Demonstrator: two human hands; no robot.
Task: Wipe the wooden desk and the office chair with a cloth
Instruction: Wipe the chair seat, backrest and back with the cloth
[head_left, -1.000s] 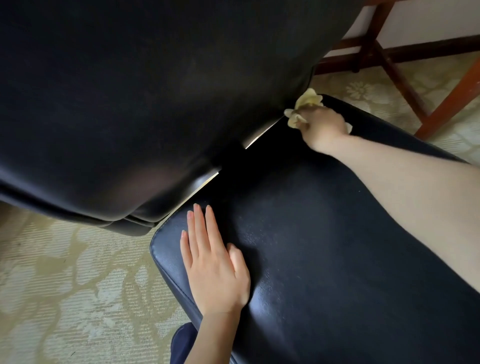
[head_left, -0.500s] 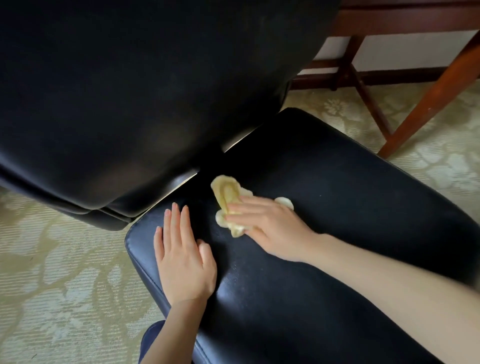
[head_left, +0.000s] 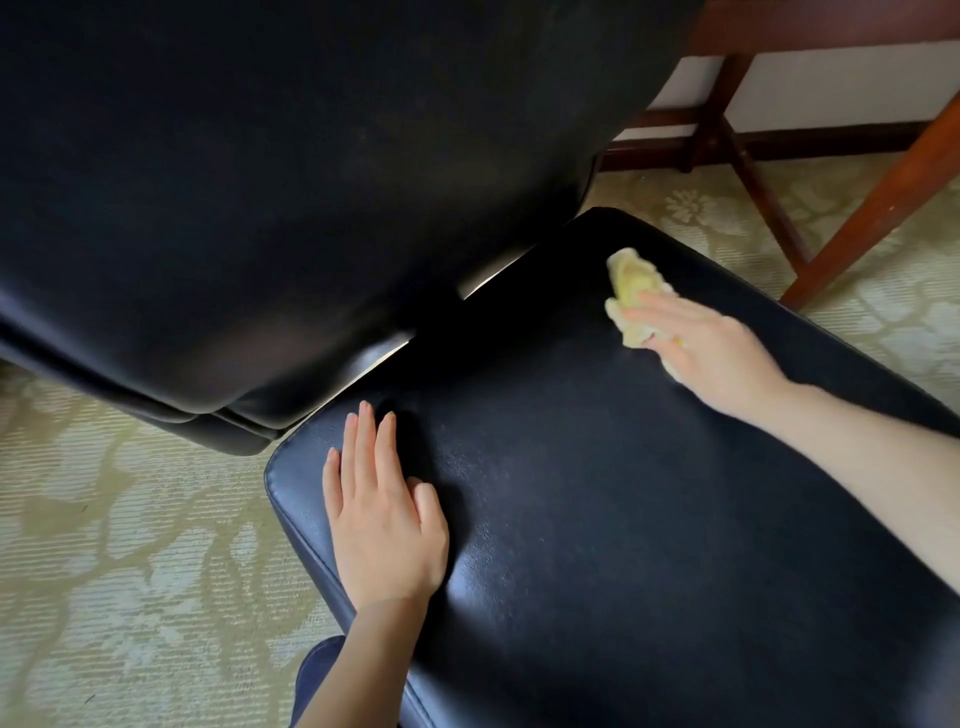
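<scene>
Black padded leather office chair (head_left: 597, 519) fills the view, and a crumpled pale-yellow cloth (head_left: 631, 283) lies on the far right part of its seat, pressed down by the flat, stretched fingers of the right hand (head_left: 711, 343) rather than clutched, while the left hand (head_left: 384, 509) rests open and empty on the near left corner. To wipe well, I judge the cloth should travel in overlapping, evenly pressed passes over the whole cushion, into the gap below the glossy black backrest (head_left: 285, 182) and along the rounded edges, with the left palm steadying the seat against swivelling
</scene>
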